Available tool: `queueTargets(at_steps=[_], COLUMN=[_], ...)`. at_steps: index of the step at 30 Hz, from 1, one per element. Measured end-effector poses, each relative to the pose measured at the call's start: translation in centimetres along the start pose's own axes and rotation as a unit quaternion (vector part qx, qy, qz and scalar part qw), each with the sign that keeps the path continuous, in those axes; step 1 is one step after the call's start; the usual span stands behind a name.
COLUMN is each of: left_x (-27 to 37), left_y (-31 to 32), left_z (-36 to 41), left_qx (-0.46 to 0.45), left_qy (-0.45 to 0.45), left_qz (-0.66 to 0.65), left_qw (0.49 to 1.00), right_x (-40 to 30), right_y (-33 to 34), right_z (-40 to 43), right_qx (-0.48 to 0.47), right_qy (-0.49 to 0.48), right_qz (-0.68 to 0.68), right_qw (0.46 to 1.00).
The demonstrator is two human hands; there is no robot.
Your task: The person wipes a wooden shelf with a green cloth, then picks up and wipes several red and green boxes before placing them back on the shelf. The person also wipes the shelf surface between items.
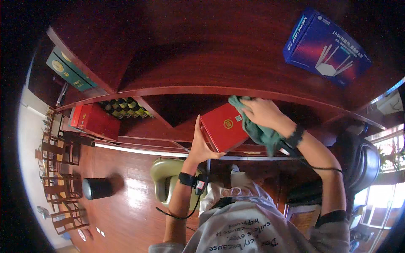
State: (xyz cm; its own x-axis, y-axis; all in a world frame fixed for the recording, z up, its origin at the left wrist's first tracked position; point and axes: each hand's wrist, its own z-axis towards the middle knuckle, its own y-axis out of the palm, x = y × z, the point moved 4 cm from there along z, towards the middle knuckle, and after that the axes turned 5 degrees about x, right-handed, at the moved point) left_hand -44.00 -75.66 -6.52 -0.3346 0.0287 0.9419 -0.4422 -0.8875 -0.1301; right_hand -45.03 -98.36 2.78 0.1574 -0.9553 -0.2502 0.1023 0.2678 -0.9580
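Observation:
My left hand (202, 145) grips a red box (218, 134) by its near left side, thumb along the lower edge. The box is tilted and bears a round gold emblem and a small printed code. In my right hand (261, 115) is a green cloth (261, 134), bunched under the fingers and hanging down beside the box. The cloth touches the box's right edge. Both lie in front of a dark reddish wooden shelf unit (190, 91), just below the edge of its upper shelf. My right fingertips are partly hidden by the cloth.
A blue router box (326, 47) stands on the upper shelf at right. At left are a green box (69, 71), red boxes (98, 121) and several stacked bottles (128, 107). An olive chair (164, 177), a black stool (96, 188) and a black leather chair (364, 158) stand nearby.

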Motion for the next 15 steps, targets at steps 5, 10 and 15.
queueTargets(at_steps=[5, 10, 15], left_x=[-2.1, -1.7, -2.6], left_y=[-0.2, -0.4, 0.7], left_z=[-1.0, -1.7, -1.0], left_qx=[0.023, 0.047, 0.078], left_qy=[0.003, 0.023, 0.049], left_qz=[0.01, 0.011, -0.018], left_qw=[1.0, 0.999, 0.996], right_x=[-7.7, -6.4, -2.1], right_y=[1.5, 1.1, 0.6], right_z=[1.5, -4.0, 1.7], right_qx=[-0.11, -0.133, -0.065], right_qy=[-0.105, -0.19, -0.001], right_qz=[-0.044, -0.036, -0.056], right_qw=[0.987, 0.972, 0.996])
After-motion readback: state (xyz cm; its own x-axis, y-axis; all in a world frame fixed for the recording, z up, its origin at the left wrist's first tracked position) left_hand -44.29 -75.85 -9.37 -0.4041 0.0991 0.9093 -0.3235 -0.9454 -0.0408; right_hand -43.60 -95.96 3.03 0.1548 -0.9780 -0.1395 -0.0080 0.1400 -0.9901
